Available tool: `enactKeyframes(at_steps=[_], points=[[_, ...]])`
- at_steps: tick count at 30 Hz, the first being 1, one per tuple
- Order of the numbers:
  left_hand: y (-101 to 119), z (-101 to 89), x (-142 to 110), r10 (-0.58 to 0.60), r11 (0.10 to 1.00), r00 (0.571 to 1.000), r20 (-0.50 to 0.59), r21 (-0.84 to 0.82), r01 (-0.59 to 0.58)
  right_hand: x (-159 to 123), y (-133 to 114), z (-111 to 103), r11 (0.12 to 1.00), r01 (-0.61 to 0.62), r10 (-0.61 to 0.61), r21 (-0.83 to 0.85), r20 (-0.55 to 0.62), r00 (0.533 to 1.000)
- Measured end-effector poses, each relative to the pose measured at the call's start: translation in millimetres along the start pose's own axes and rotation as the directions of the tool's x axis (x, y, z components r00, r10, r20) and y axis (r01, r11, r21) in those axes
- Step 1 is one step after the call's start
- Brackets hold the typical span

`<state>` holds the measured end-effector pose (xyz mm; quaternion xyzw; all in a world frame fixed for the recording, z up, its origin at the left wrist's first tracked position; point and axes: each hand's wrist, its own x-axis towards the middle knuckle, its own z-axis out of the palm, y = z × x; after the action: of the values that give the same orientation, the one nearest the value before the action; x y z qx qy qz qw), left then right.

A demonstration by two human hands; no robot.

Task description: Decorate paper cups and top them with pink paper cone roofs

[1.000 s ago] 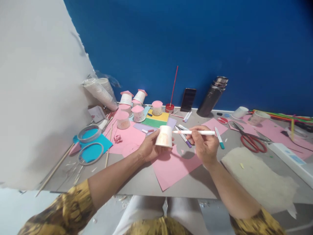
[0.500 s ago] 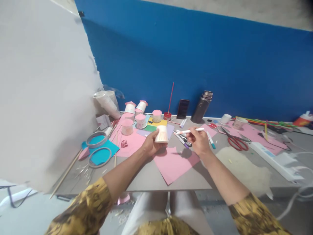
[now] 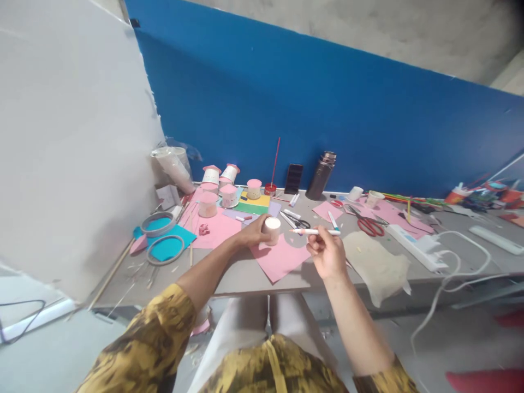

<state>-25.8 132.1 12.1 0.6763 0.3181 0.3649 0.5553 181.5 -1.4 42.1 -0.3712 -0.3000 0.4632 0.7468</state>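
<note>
My left hand point(image 3: 256, 232) is closed around the side of a small white paper cup point(image 3: 272, 232), its base end facing up, over a pink sheet point(image 3: 274, 265). Between the thumb and fingers of my right hand point(image 3: 327, 251) lies a white marker point(image 3: 317, 232), its peach tip pointing left toward the cup but apart from it. Just behind the hands are black-handled scissors point(image 3: 303, 223) and several loose markers. Further back on the left stand several paper cups with pink paper tops, one of them a pale cup point(image 3: 208, 204).
Blue paper point(image 3: 186, 236) with grey rings point(image 3: 166, 250) lies at left, beside thin sticks. A dark flask point(image 3: 321, 177) and a phone point(image 3: 293, 179) stand against the blue wall. Red-handled scissors point(image 3: 370, 225), a crumpled cream sheet point(image 3: 372, 262) and a white power strip point(image 3: 413, 248) are at right.
My left hand has lowered the cup toward the pink sheet and turned its base more toward me. My right hand has drawn the marker back from the cup. The view has shifted right.
</note>
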Motion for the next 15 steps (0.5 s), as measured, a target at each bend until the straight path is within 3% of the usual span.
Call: enactKeyframes(at_steps=[3, 5, 7, 10, 15], points=[[27.4, -2.9, -14.0, 0.083, 0.988, 0.996, -0.031, 0.135, -0.078, -5.1, 0.3, 1.9, 0.998, 0.049, -0.05, -0.029, -0.026, 0.998], [47.5, 1.3, -26.1, 0.258, 0.908, 0.963, -0.082, 0.36, -0.212, -7.6, -0.2, 3.9, 0.994, 0.09, -0.092, -0.061, -0.025, 0.995], [63.8, 10.1, -39.8, 0.328, 0.871, 0.939, -0.105, 0.417, -0.258, -9.9, -0.6, 6.0, 0.989, 0.123, -0.124, -0.082, -0.009, 0.992], [76.2, 25.4, -60.3, 0.291, 0.913, 0.94, -0.178, 0.345, -0.217, -12.6, 0.1, 9.6, 0.983, 0.156, -0.155, -0.094, 0.015, 0.988], [72.2, 39.0, -81.7, 0.139, 0.988, 0.979, -0.147, 0.08, -0.128, -16.4, 5.9, 14.4, 0.983, 0.156, -0.153, -0.095, 0.039, 0.987]])
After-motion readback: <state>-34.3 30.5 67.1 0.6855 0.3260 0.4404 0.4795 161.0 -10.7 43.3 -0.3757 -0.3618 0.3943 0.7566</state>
